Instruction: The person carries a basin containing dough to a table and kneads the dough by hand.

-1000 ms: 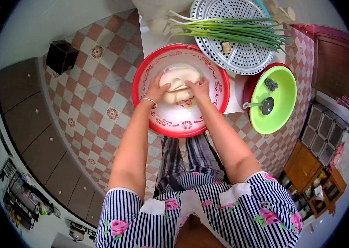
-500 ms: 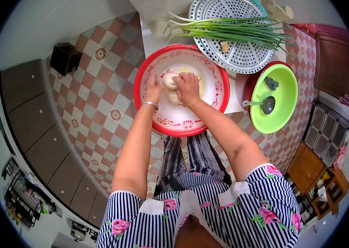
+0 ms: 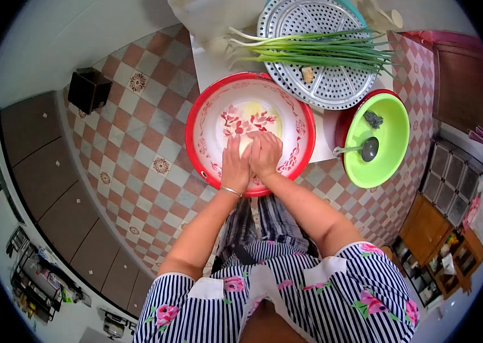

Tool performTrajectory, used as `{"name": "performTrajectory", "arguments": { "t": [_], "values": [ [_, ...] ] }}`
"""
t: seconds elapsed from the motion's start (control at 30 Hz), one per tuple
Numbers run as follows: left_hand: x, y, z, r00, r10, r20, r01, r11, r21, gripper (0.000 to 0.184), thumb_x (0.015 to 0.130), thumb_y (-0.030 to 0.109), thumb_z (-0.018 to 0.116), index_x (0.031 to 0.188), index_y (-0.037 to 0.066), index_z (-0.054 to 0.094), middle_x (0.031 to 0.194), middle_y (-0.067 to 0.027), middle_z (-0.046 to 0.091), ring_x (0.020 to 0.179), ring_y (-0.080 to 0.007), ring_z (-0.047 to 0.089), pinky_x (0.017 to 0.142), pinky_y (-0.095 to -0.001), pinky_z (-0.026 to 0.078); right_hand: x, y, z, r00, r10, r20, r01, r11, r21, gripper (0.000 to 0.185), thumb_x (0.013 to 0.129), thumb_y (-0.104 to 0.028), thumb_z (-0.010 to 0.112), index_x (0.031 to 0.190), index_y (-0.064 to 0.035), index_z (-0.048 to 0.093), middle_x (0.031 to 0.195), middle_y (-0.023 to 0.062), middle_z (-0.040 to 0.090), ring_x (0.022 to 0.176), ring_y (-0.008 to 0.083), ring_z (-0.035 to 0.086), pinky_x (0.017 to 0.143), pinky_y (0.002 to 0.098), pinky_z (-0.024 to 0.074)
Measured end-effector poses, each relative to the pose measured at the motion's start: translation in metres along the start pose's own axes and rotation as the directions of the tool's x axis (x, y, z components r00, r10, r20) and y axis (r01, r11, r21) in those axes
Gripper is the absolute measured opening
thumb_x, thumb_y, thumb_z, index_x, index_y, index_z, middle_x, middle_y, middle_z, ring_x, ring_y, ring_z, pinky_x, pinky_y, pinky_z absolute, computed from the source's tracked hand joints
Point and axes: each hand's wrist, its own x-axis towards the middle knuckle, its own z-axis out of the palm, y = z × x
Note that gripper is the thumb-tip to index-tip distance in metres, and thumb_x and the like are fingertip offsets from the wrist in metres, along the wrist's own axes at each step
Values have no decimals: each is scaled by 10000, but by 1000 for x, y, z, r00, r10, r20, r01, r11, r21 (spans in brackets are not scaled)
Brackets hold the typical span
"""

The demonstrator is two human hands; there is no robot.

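Observation:
A piece of pale dough (image 3: 245, 143) lies in a white enamel basin with a red rim (image 3: 193, 128) and red flower patterns. My left hand (image 3: 235, 164) presses on the dough from the left, its fingers curved over it; a bracelet circles that wrist. Right beside it, my right hand (image 3: 265, 153) grips the dough from the other side, fingers bent. Most of the dough is hidden under both hands. A yellowish, wet-looking patch shows on the basin floor beyond them.
Green onions (image 3: 316, 48) and a ginger piece (image 3: 308, 74) lie on a perforated metal steamer tray (image 3: 344, 91) behind the basin. To the right, a green bowl (image 3: 387, 163) holds a ladle (image 3: 369, 150) and a scrubber (image 3: 373, 119). A dark bin (image 3: 89, 90) stands on the tiled floor.
Both hands have moved toward my body with the dough, from the basin's middle to its near side. They are now close together, pressing down, and the flower pattern on the basin floor shows.

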Motion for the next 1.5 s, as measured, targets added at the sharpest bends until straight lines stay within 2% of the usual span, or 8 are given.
{"name": "performTrajectory", "arguments": {
  "t": [0.17,0.4,0.73,0.97,1.0,1.07,1.27,1.5],
  "values": [
    [7,-19,27,996,16,-90,-13,999,36,621,867,110,590,1418,237,332,1517,-199,256,1409,-477,268,1081,-601,328,7,25,27,953,-214,-214,213,977,-24,256,833,-211,491,935,-103,699,973,89,693,956,291,613,938,432,384],
    [74,-38,25,997,-31,-66,29,999,-31,566,885,108,560,1415,207,391,1434,-235,340,1301,-459,372,1069,-555,338,68,24,41,972,-126,-198,118,992,-49,256,853,-231,480,877,-101,699,863,96,695,836,285,630,793,396,408],
    [126,-40,19,944,-304,124,302,953,37,512,894,194,564,1390,142,447,1347,-237,423,1172,-447,446,983,-515,409,123,10,51,987,131,-96,-143,982,-127,352,896,-324,475,762,-73,683,813,192,696,772,408,654,744,519,493],
    [95,-28,-30,987,-37,156,64,982,-177,710,766,174,729,1372,21,393,1266,-227,487,1182,-416,449,1045,-479,349,102,30,23,961,119,248,-174,961,213,428,935,-396,436,831,-99,726,854,181,701,838,392,656,786,506,488],
    [78,-18,-36,956,-135,259,187,964,-188,782,708,162,789,1372,37,396,1296,-214,473,1211,-416,447,1033,-485,374,85,12,0,938,189,289,-223,971,89,423,947,-373,447,811,-81,720,887,156,705,884,367,645,849,488,455],
    [40,0,-36,969,-91,228,125,983,-137,765,714,150,779,1379,59,413,1323,-204,466,1252,-408,436,1029,-492,385,37,0,-5,999,35,36,-26,977,-211,339,925,-303,500,812,-51,698,805,107,685,831,315,628,833,450,420],
    [16,-9,-13,991,25,132,-26,1000,5,638,780,73,676,1367,97,428,1319,-224,456,1220,-416,476,1033,-485,413,-9,18,19,960,-79,-269,66,996,-56,189,821,-192,500,798,-117,672,834,61,680,857,265,615,923,413,366],
    [48,-17,6,999,-41,-7,42,998,55,529,833,54,596,1344,88,462,1305,-226,465,1135,-422,500,982,-492,451,28,34,38,945,-183,-271,168,983,-78,197,779,-240,533,832,-133,689,864,44,695,875,243,632,923,404,377]
  ]
}}
